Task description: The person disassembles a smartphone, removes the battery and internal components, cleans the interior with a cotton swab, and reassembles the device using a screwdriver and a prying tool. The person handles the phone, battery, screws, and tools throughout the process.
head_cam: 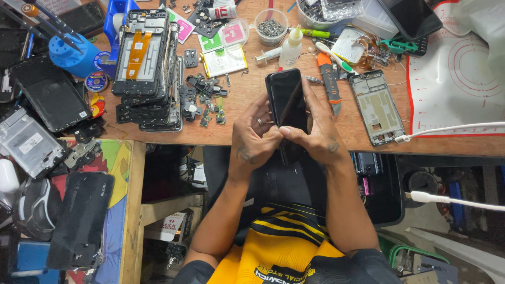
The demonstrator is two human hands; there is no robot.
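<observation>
1. Both hands grip one black phone (286, 102), held on end over the front edge of the wooden bench (247, 100), screen side toward the camera.
2. The left hand (254, 135) wraps the phone's lower left edge, fingers curled behind it; a ring shows on one finger.
3. The right hand (314, 131) clasps the right edge, fingers along the side and thumb pressed across the lower glass. The two thumbs meet near the phone's bottom, so the hands are closed tight on it, not spread.
4. To do this well, I judge the pressure should stay even along the edges, the thumbs working round the rim rather than bearing on the middle of the glass, with the phone kept over the bench in case it slips.
5. Count, as far as can be seen: one phone in hand; one stack of black frames (144, 58) at left, number in it not clear; one bare frame (376, 105) lying at right.
6. One orange-handled knife (329, 79) lies just right of the phone; one glue bottle (291, 47) and one small tub of screws (271, 25) stand behind it.
7. Two white cables (447, 129) run in from the right; one red-lined white mat (457, 73) lies at far right.
</observation>
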